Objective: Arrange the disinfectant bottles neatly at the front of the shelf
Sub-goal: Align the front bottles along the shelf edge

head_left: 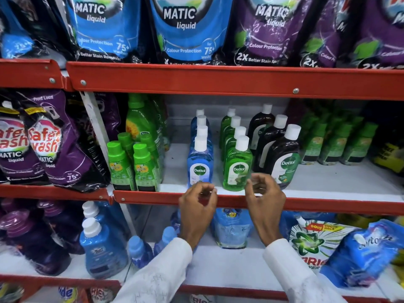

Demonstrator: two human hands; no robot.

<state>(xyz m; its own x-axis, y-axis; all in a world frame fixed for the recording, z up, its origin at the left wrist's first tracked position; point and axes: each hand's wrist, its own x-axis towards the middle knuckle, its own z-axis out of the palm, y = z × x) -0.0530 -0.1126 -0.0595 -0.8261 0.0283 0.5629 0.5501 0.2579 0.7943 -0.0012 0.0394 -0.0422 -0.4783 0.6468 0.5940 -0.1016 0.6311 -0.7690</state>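
Observation:
Three rows of disinfectant bottles with white caps stand on the middle shelf (328, 184). The front blue bottle (200, 162), the front green bottle (237, 166) and the front dark brown bottle (284, 158) each head a row running to the back. My left hand (197, 206) hovers at the red shelf lip just below the blue bottle, fingers curled and apart, holding nothing. My right hand (265, 200) is at the lip between the green and brown bottles, fingers curled and empty. Neither hand touches a bottle.
Small green-capped bottles (131, 167) stand left of the disinfectant rows, more green bottles (336, 143) at the back right. Purple detergent pouches (50, 145) fill the left bay. Blue and purple pouches (185, 29) hang above. Blue bottles (102, 246) and packs sit on the shelf below.

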